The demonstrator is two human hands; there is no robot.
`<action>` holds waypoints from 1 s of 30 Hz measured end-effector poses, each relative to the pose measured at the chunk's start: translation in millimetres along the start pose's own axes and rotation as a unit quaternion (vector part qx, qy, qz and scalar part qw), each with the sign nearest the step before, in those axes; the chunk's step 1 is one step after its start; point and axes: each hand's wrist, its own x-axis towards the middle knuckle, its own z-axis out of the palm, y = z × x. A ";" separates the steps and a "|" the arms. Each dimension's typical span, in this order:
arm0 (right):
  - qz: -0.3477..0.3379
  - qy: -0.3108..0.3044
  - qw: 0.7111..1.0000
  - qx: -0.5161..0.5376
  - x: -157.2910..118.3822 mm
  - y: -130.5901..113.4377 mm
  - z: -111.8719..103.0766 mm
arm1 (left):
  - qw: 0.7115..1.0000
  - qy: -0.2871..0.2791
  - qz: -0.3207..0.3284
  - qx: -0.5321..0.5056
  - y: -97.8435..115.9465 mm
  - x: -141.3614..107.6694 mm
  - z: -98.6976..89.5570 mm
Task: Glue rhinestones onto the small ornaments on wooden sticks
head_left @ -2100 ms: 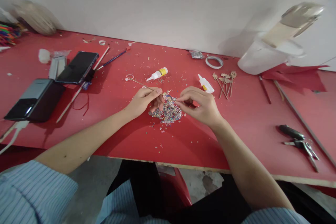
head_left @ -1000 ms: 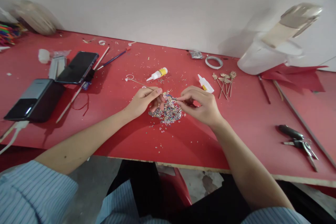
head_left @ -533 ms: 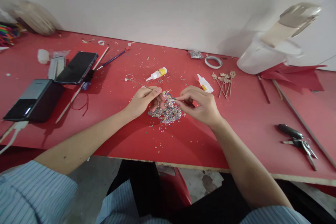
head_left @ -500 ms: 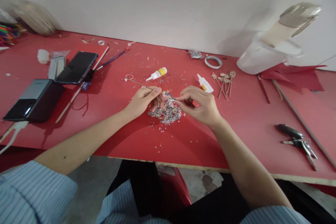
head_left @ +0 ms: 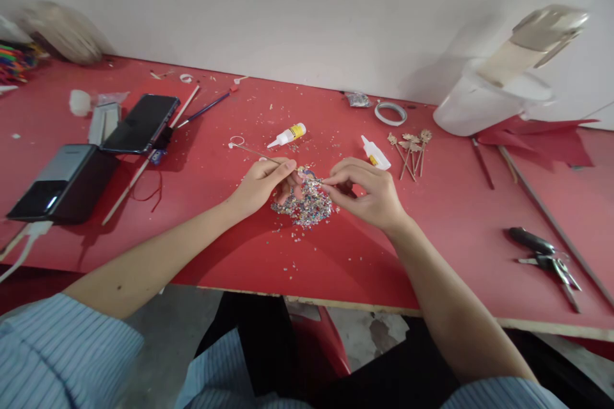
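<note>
My left hand (head_left: pixel 268 182) is closed around a thin stick (head_left: pixel 254 151), which slants up and left out of the fingers. At the stick's near end, between the two hands, is a small piece with bluish and pale patches (head_left: pixel 307 172); its shape is hard to make out. My right hand (head_left: pixel 367 188) pinches with thumb and forefinger beside that piece. What the pinch holds is too small to name. Just under the fingertips lies a heap of glittering multicoloured chips (head_left: pixel 309 208), partly covered by the left fingers.
Two small glue bottles (head_left: pixel 291 135) (head_left: pixel 375 153) lie behind the hands. Several sticks with cut-out tops (head_left: pixel 411 147) and a tape roll (head_left: pixel 390 114) are to the right, with keys (head_left: pixel 547 262) and a white bucket (head_left: pixel 480 102). A phone (head_left: pixel 141 123) and black power bank (head_left: pixel 60 182) stand left.
Both hands stay almost where they were. The fingertips and the small piece between them have shifted very slightly.
</note>
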 end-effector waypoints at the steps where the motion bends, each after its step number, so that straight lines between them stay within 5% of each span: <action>1: 0.001 0.001 1.000 0.002 -0.1 0.0 0.0 | 1.000 -0.001 0.001 -0.002 0.0 0.1 0.0; 12: 0.017 -0.032 0.999 0.009 -0.3 1.1 2.0 | 1.000 0.006 0.000 -0.001 1.6 0.4 -0.7; 20: 0.125 -0.020 0.990 -0.055 1.9 6.6 0.4 | 1.000 -0.005 0.012 0.003 1.3 -0.8 -0.9; 25: 0.210 0.042 0.973 0.090 2.5 7.4 1.3 | 0.999 0.003 0.032 0.004 2.4 -2.3 0.6; 30: 0.252 -0.003 0.948 0.194 5.3 -3.0 8.8 | 0.999 0.007 0.036 0.027 3.3 -3.2 3.0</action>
